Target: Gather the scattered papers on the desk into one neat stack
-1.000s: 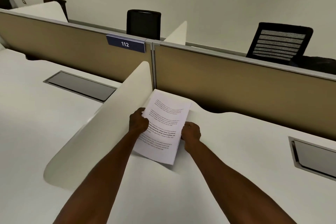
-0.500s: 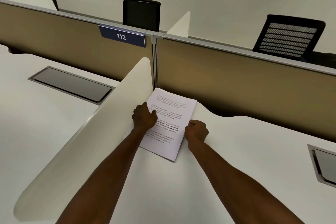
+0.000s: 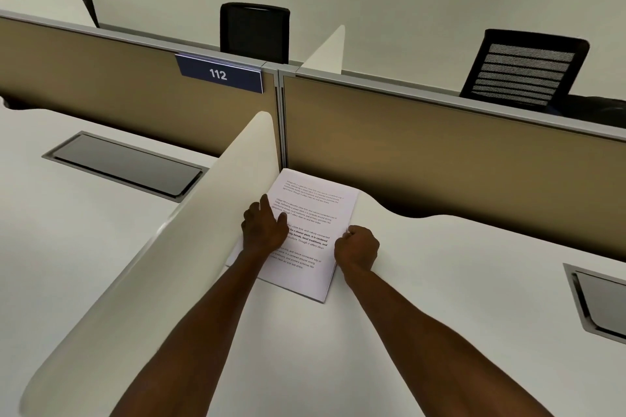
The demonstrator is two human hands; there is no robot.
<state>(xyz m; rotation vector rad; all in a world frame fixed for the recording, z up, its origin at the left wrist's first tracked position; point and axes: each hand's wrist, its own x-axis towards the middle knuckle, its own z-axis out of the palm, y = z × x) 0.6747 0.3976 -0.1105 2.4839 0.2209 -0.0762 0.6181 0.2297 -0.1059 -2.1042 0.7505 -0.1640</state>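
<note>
The stack [image 3: 313, 230] lies flat on the tabletop [image 3: 440, 298] between the two hands, its far corner tucked toward the junction of the divider [image 3: 189, 247] and the back panel [image 3: 440, 152]. The left hand [image 3: 263, 230] rests on the stack's left margin, fingers loosely bent, index finger reaching forward along the divider side; it holds nothing. The right hand [image 3: 357, 247] is curled into a fist, its knuckles touching the stack's right edge; whether it pinches any sheets cannot be told. No loose sheets are visible beyond either hand, so the gathering appears complete and the step in hand is judged to be squaring the edges. To do it well: keep the left hand pressing down lightly so the top sheet does not skid, and push the right edge inward evenly against the divider side. The near edge, below both wrists, shows slight layering and should be tapped flush. Excess downward pressure risks buckling the sheets.
</note>
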